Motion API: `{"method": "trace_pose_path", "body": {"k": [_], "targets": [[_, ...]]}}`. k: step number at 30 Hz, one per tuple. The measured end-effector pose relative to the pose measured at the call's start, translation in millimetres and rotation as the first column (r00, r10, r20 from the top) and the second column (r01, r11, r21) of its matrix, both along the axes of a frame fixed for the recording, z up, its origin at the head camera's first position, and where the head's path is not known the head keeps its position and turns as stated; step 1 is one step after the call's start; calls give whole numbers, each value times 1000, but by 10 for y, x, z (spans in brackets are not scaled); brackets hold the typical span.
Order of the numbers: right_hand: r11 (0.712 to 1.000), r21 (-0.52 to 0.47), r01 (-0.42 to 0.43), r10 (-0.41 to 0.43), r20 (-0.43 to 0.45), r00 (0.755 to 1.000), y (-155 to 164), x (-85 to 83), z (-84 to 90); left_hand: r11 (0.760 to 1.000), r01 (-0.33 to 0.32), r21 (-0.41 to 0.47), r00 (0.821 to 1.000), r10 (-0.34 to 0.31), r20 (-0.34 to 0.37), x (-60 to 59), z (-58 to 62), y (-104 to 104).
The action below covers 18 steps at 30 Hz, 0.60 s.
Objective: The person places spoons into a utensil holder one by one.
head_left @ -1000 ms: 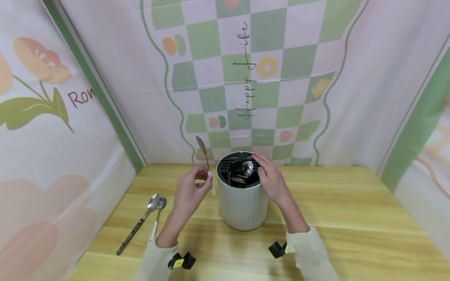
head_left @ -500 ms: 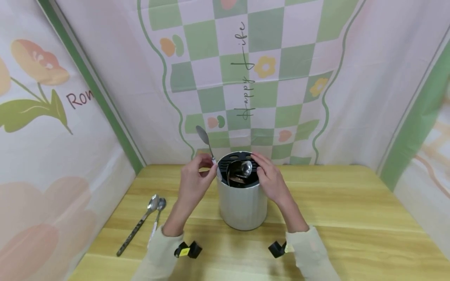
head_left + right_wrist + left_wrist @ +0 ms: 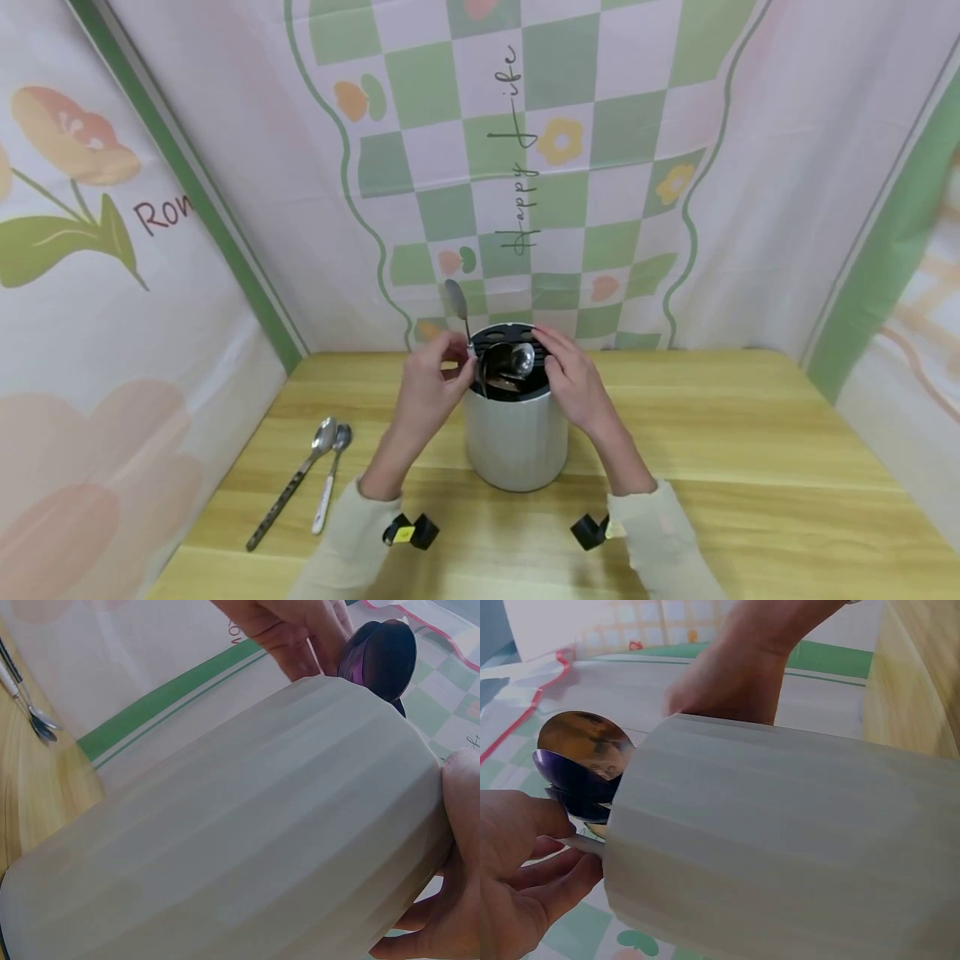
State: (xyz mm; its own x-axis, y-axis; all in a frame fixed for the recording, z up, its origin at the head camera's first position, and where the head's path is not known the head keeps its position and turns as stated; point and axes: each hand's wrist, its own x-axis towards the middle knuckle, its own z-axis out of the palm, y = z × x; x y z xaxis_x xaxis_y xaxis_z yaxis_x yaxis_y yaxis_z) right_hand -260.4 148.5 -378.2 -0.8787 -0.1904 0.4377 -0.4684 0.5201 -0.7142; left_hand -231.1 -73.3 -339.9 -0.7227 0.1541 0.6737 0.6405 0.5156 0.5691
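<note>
Left hand (image 3: 427, 387): grip pinched on the thin handle of a spoon (image 3: 456, 302), bowl up and well above the fingers, handle end dipping just inside the left rim of the cutlery holder (image 3: 516, 433). Thumb and curled fingers (image 3: 551, 881) closed on the handle right against the holder's ribbed wall. Right hand (image 3: 573, 383): grip wrapped on the holder's right upper rim, fingers lying over the black slotted lid, thumb (image 3: 457, 825) pressed to the pale wall. Inside the holder, a ladle bowl (image 3: 517, 360) shining among dark utensils, just right of the held spoon. Holder upright on the wooden tabletop (image 3: 750, 467), between both hands. Well off to the left, two spoons (image 3: 311, 471) flat on the tabletop, side by side, bowls away from the person.
</note>
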Motion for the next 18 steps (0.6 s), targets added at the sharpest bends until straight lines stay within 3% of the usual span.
{"method": "trace_pose_path", "body": {"k": [10,18], "targets": [[1000,-3,2,-3,-9,1000,-1,0,1,1000,5,19,1000,-5,11,-14,-64,21],[1000,-1,2,-2,-13,1000,2,4,-17,999,-34,-12,999,34,-11,-10,-86,23]]}}
